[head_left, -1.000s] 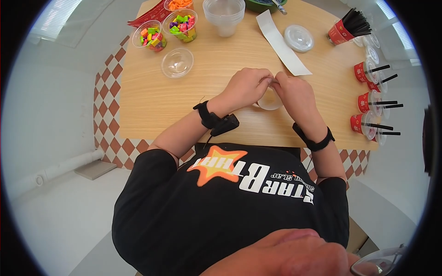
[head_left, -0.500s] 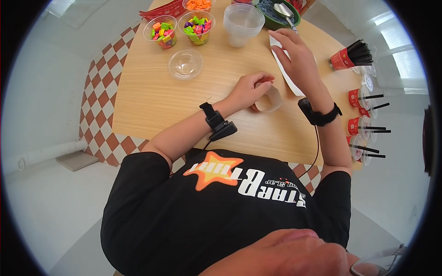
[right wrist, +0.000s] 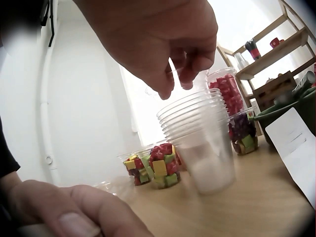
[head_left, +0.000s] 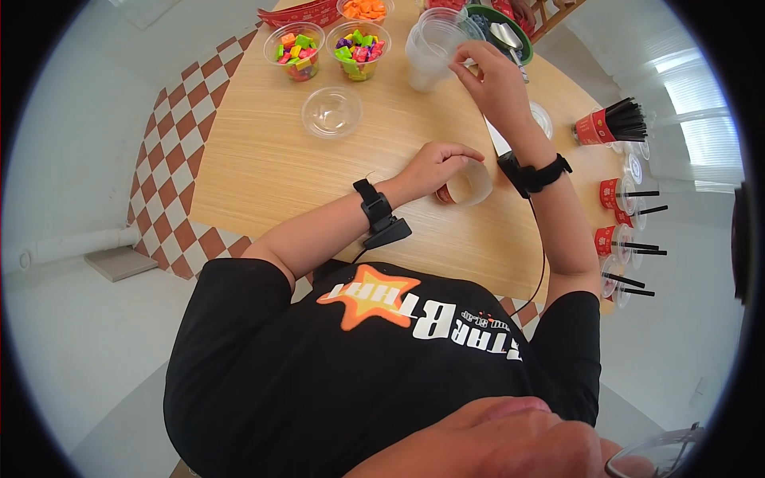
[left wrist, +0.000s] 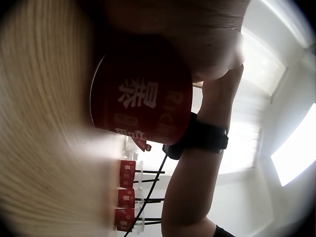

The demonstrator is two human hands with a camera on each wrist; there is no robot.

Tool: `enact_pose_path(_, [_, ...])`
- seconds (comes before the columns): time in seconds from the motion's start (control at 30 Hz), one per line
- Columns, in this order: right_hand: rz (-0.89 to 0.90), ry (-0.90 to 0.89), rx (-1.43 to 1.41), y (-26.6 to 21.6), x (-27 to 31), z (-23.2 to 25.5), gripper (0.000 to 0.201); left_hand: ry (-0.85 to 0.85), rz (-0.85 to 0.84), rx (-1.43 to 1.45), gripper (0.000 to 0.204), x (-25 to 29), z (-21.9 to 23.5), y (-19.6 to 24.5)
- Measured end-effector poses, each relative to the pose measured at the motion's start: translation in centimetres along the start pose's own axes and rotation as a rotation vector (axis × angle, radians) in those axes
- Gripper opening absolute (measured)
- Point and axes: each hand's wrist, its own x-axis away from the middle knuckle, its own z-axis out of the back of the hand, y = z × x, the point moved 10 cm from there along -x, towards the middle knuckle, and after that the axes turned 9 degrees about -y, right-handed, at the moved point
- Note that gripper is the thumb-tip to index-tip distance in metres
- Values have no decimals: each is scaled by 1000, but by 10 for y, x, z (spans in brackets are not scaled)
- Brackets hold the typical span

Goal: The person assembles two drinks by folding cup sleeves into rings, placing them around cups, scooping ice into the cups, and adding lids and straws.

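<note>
My left hand (head_left: 434, 166) grips a red paper sleeve (head_left: 476, 187), a ring with a pale inside, on the wooden table. In the left wrist view the sleeve (left wrist: 143, 94) shows white lettering, with the hand (left wrist: 182, 34) over it. At the back, my right hand (head_left: 496, 84) pinches the rim of a clear plastic cup (head_left: 448, 27) at the top of a nested stack (head_left: 425, 70). The right wrist view shows the thumb and fingers of that hand (right wrist: 163, 39) curled just above the stack's rims (right wrist: 190, 111); the pinched cup is faint against bright light.
Two cups of colourful pieces (head_left: 295, 52) and a cup of orange pieces (head_left: 366, 9) stand back left, before them a clear lid (head_left: 331, 112). Behind the right arm lies a white strip (head_left: 499, 137). Black straws (head_left: 625, 121) and several red-sleeved cups (head_left: 607, 237) line the right side.
My right hand has left the sleeve and moved back to the clear cups, where it now pinches the top one. The left hand still holds the sleeve; the head view has shifted.
</note>
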Motion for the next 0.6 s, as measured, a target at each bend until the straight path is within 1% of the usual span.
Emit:
enact_pose_path(0.03, [-27, 40, -52, 1, 2, 5, 14, 3, -3, -6, 34, 0, 1, 0])
enact_pose_path(0.07, [-27, 40, -52, 0, 3, 9, 14, 5, -5, -11, 35, 0, 2, 1])
enact_pose_path(0.1, [66, 185, -36, -10, 9, 29, 14, 5, -3, -9, 35, 0, 1, 0])
enact_pose_path(0.13, [157, 330, -21, -19, 20, 48, 14, 46, -48, 20, 34, 0, 4, 3])
enact_pose_path(0.17, [190, 396, -6, -22, 30, 62, 13, 85, -92, 49, 33, 1, 7, 5])
enact_pose_path(0.2, [194, 406, -27, -31, 43, 76, 13, 84, -88, 53, 33, 1, 7, 4])
enact_pose_path(0.27, [114, 391, -58, -35, 72, 93, 13, 83, -156, 2, 40, 0, 9, 10])
enact_pose_path(0.3, [110, 387, -55, -38, 88, 99, 13, 79, -155, 7, 40, -3, 11, 7])
enact_pose_path(0.37, [148, 307, -16, -46, 114, 100, 16, 100, -224, 132, 61, -8, 18, 2])
enact_pose_path(0.4, [145, 303, -15, -48, 125, 100, 16, 100, -222, 137, 61, -10, 19, -2])
enact_pose_path(0.47, [177, 164, -11, -53, 141, 83, 19, 73, -232, 219, 84, -12, 16, -3])
enact_pose_path(0.5, [172, 163, -11, -54, 148, 78, 19, 71, -228, 221, 84, -11, 14, -1])
enact_pose_path(0.57, [172, 77, -8, -57, 155, 58, 22, 90, -192, 259, 91, -5, 11, 1])
enact_pose_path(0.6, [168, 79, -7, -56, 157, 52, 22, 87, -189, 258, 91, -4, 10, 1])
